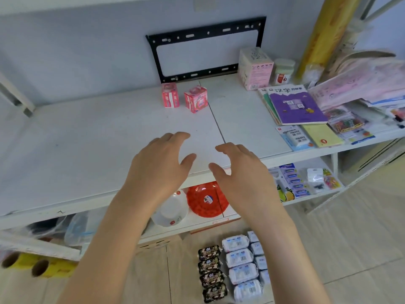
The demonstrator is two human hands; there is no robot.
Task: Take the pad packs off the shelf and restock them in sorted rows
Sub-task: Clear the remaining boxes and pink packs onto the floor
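Note:
Two pink pad packs stand at the back of the white shelf (87, 139): one (170, 95) to the left, the other (196, 99) turned at an angle beside it. My left hand (160, 165) and my right hand (238, 172) hover over the shelf's front edge, palms down, fingers loosely curved, holding nothing, well short of the pink packs. On the floor below lie rows of packs: several dark ones (211, 274) in a column and several pale blue ones (242, 267) in columns to their right.
A black metal bracket (206, 49) leans on the wall behind the packs. A pink box (255, 69), a jar (283, 72), books (293, 104) and stationery fill the shelf's right end. Red (205, 199) and white bowls sit on the lower shelf.

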